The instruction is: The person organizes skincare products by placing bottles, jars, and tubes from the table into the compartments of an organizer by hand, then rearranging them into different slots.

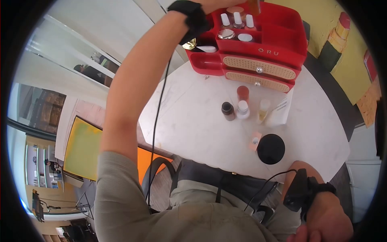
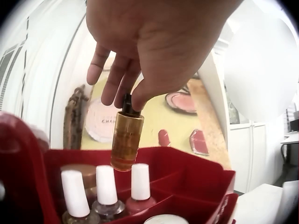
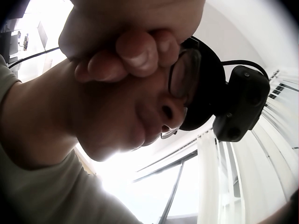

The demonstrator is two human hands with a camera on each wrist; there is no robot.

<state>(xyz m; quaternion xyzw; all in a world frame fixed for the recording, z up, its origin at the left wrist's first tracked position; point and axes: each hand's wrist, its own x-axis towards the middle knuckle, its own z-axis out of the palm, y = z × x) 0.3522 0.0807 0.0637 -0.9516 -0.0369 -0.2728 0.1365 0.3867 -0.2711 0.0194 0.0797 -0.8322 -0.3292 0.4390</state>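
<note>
The left hand (image 2: 154, 42) reaches far out over the red organizer (image 1: 278, 40) at the bench's (image 1: 193, 125) 12 o'clock edge, and its fingers (image 2: 140, 95) are pinched together on the dark cap of a small amber bottle (image 2: 126, 140). The bottle hangs upright, just above the organizer's top compartments and not yet touching anything in them. Directly below it, at 6 o'clock in the left wrist view, stand three small bottles with white caps (image 2: 106, 184), side by side in one compartment (their glass bodies differ in tint, one of them pinkish). In the head view two round lidded jars (image 1: 235, 35) sit in the next compartment nearer the person, and two woven-front drawers (image 1: 260, 67) face the person.

The right hand (image 1: 322, 224) is off the bench at 5 o'clock, low beside the person's lap, wearing a wrist strap. Its fingers (image 3: 135, 53) are curled in together and grip nothing.

On the bench between organizer and person stands a cluster of small bottles (image 1: 242, 107), with a black round disc (image 1: 271, 148) at its 5 o'clock, near the bench edge.
</note>
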